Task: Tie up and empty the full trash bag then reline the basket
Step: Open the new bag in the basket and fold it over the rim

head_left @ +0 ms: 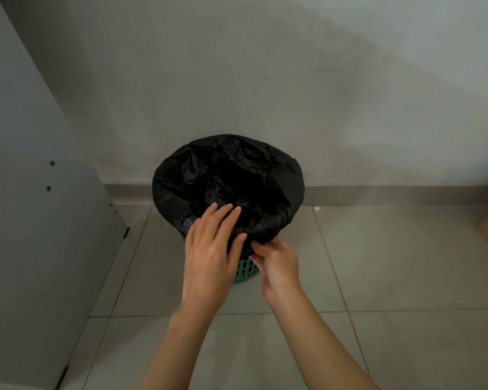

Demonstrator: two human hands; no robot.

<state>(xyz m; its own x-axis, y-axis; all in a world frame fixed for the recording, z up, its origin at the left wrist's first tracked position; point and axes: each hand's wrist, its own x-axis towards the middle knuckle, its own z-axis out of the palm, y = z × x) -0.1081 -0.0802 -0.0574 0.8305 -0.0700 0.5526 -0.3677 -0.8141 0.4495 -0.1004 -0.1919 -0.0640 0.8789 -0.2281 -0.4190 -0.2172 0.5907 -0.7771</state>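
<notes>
The green lattice basket [244,273] is seen at the centre of the frame, set on the tiled floor [378,263] close against the wall [265,80], with a grey panel [26,192] standing at the left edge. It is lined with the black trash bag [228,175], whose mouth is spread wide and folded down over the rim all the way round. The inside of the bag is too dark for any contents to be made out. The left hand [209,249] is laid on the near edge of the bag with its fingers [223,212] straight and nothing held in its grip. Just to the lower right of it, the right hand [276,263] is closed in a pinch on the rolled edge of the bag, just above the bare lattice. The step in hand is judged to be work on the bag's folded-over edge at the near rim. Whether that edge is being freed for tying or tucked down after relining cannot be told from this view. If freeing is meant, the pinched edge would next have to be lifted up and over the rim while the basket is steadied by the flat hand, then worked round the rim until the mouth can be gathered.
</notes>
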